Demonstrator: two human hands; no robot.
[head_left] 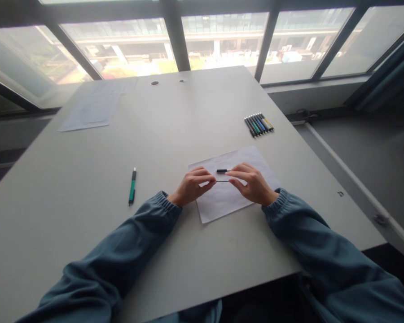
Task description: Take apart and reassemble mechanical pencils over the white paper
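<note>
Over a white sheet of paper (218, 204), my left hand (195, 183) and my right hand (251, 181) pinch opposite ends of a thin dark stick (222, 181) that looks like a pen refill. It lies level between my fingertips. Just beyond it is a short black pen part (221, 170) with a pale tip, close to my right fingers, which partly cover its end. Whether those fingers touch it, I cannot tell. Left of my left hand, a green and black pen (132, 187) rests on the table.
Several pens (259, 124) lie side by side at the right of the white table (161, 148). Printed papers (90, 105) are spread at the far left. Two small round fittings sit near the back edge, before the windows. A small dark mark (340, 194) shows near the right edge.
</note>
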